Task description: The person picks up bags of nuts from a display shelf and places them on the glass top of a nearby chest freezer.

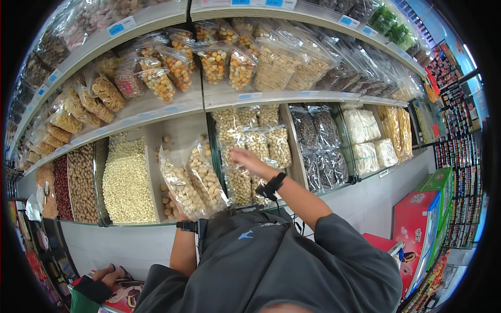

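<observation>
My left hand (182,209) is at the near end of a clear bag of peanuts in their shells (183,189), which leans in a shelf bin. The bag covers most of that hand's fingers; it appears to grip the bag. A second, similar bag (205,169) lies right beside it. To the right, my right hand (250,160) reaches over clear bags of round beige nuts (255,140). Its fingers are stretched out and it holds nothing. Loose nuts (169,203) lie partly hidden beneath the peanut bags.
Left of the peanut bags is a bin of loose pale kernels (128,180). Bags of dark pieces (318,128) and white packets (361,125) fill bins to the right. An upper shelf edge (245,99) runs above. Red cartons (415,219) stand right.
</observation>
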`<state>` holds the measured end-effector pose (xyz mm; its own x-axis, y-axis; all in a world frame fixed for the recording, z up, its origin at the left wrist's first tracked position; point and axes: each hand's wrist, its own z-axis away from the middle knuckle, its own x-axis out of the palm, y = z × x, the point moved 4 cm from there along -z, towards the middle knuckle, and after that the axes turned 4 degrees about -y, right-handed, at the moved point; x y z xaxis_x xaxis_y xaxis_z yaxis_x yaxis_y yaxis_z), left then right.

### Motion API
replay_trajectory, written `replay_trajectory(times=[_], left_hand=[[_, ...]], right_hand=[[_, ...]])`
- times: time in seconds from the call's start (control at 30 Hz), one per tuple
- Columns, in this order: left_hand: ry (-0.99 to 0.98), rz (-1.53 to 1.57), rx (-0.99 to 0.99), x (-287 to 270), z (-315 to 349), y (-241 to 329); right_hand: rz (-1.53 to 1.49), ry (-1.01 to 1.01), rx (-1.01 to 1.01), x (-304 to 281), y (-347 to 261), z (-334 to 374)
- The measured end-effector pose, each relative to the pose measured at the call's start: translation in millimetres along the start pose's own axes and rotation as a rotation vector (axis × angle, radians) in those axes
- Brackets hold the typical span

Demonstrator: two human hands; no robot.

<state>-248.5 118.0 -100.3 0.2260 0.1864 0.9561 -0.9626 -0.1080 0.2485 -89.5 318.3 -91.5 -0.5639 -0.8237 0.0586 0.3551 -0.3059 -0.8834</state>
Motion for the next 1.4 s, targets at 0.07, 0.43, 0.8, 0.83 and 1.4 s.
replay_trajectory(times=[0.07,0.43,0.8,0.83,1.4], left_hand=[[0.064,-0.053,0.046,-10,10,9],[0.255,0.061,0.192,-29,55,49],[0.365,-0.379,0.312,-1,102,84],[0.354,-0.351,0.333,1,101,84],[0.226,-0.283,0.192,1,80,47]], right_hand=[[0.147,0.154,-0.056,-37,26,-38],[0.422,0.331,0.023,-112,39,-163],[0.330,0.187,0.350,-85,43,-200],[0.364,0.166,0.354,-86,35,-198],[0.165,0.164,0.027,-107,47,-38]])
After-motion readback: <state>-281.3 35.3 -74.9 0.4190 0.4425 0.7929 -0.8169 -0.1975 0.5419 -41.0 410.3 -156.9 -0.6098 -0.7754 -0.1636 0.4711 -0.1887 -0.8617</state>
